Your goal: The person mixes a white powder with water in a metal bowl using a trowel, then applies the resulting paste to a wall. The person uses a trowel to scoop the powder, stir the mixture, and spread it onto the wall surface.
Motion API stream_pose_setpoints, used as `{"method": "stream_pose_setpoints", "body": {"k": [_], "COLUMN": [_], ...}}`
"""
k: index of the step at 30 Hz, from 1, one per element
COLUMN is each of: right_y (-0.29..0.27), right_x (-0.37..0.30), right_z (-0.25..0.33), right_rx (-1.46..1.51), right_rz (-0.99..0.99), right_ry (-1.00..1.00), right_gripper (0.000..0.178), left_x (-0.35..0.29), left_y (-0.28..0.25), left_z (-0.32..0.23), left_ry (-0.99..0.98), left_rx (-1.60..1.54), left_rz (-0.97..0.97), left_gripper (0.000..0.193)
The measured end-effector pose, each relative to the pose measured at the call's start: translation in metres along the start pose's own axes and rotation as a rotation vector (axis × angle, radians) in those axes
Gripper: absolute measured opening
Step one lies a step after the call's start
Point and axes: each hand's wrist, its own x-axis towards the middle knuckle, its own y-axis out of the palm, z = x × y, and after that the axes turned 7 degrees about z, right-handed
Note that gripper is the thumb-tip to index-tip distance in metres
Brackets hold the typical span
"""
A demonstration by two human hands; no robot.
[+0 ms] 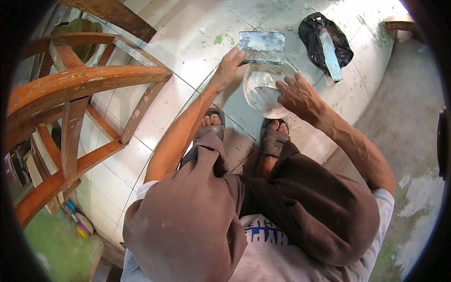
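Observation:
My left hand (229, 68) grips the lower left edge of a flat rectangular plate (261, 46) smeared with white and grey. Just below the plate, a round white tub (247, 85) with pale residue inside stands on the tiles in front of my feet. My right hand (300, 95) is over the tub's right side, its fingers closed on a putty knife (268, 97). The grey triangular blade points left, down into the tub; its handle is hidden by my fingers. Whether the blade touches the tub's bottom, I cannot tell.
A black plastic bag (307, 35) lies at the far right, a pale blue strip (331, 56) on it. On the left, a brown wooden chair frame (110, 74) reaches close to my left arm. My sandalled feet flank the near side. White tiles (141, 113) carry paint specks.

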Motion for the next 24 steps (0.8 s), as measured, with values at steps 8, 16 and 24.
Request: {"method": "stream_pose_setpoints", "body": {"k": [8, 16, 24], "right_y": [0.033, 0.018, 0.009], "right_x": [-0.021, -0.018, -0.031], "right_z": [0.047, 0.095, 0.096], "right_rx": [0.248, 0.465, 0.462], "right_rz": [-0.041, -0.043, -0.051], "right_ry": [0.103, 0.320, 0.333], "right_gripper": [0.032, 0.056, 0.046], "left_x": [-0.008, -0.008, -0.008], "left_y": [0.008, 0.005, 0.011], "left_z": [-0.022, -0.013, -0.006], "left_ry": [0.053, 0.006, 0.078], "left_rx": [-0.017, 0.044, 0.028], "left_rz": [0.025, 0.018, -0.070], "left_gripper": [0.050, 0.047, 0.036]}}
